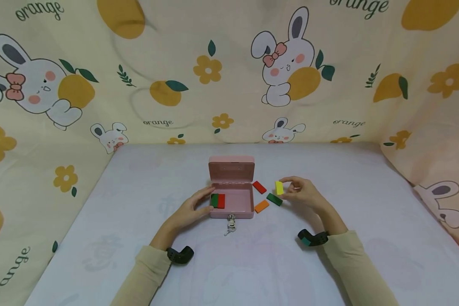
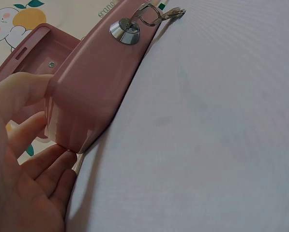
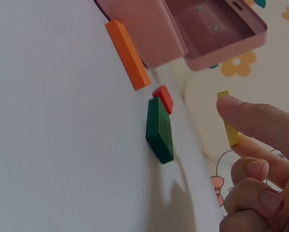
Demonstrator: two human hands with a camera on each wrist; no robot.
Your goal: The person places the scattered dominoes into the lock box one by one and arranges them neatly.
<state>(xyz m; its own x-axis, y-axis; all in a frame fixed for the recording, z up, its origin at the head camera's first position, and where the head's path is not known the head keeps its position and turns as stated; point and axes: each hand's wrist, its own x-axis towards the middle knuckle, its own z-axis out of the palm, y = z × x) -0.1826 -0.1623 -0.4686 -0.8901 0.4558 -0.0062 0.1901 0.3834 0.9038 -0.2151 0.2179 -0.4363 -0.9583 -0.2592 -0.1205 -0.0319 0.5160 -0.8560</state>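
Here hang the keys [image 1: 230, 231], nearest, before the pink box [image 1: 239, 199]. The left hand [image 1: 189, 208] grips its left edge between thumb and fingers; the right hand [image 1: 304, 194] pinches one yellow block [image 1: 279, 187] off the table [image 1: 229, 263]. Only the head view reveals two inside, a green block [image 1: 213, 200] and a red block [image 1: 221, 201]; three more lie loose alongside, orange [image 1: 262, 206], green [image 1: 274, 199], red [image 1: 259, 187]. Six! Behind, one raised lid [image 1: 231, 170].

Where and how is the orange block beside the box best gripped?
Likely best: pinch the orange block across its long sides at the middle, coming down from above on the near right. It lies flat and slanted, with one end close to the pink box, while bare table shows along its near-right side. The right hand holds the yellow block.
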